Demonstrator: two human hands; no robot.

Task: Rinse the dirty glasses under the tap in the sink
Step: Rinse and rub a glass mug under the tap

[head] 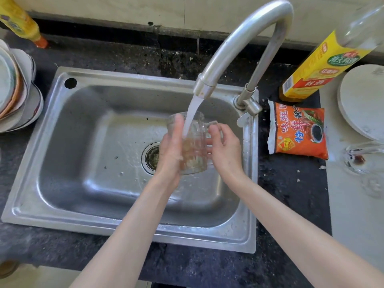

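Both hands hold one glass mug [192, 146] over the sink [87, 146], just right of the drain [151, 156]. The left hand [171, 148] wraps the mug's left wall, thumb lying up along the side toward the rim and the fingers hidden behind the glass. The right hand [225, 148] is curled at the handle side, thumb and fingertips closed around the handle. The mug stands roughly upright, its mouth tipped slightly away from the person, with a brownish tint in its lower half. Water [192, 113] falls from the tap [239, 42] straight into the open mouth, between the two thumbs.

The tap's curved spout arches from its base at the sink's far right corner, crossing above the mug. Drops and specks dot the steel basin. Around the sink runs a dark speckled desk [291, 194].

On the right, an orange sauce packet [297, 132] lies flat just beside the sink rim, and a tall bottle with a yellow label [320, 67] stands beyond it. Farther right is a round white plate [363, 100], and nearer, another clear glass [361, 159] lying on its side with dark residue inside. On the left edge a stack of bowls and plates [16, 90] leans, and a yellow bottle with an orange cap [22, 23] stands at the far left corner.
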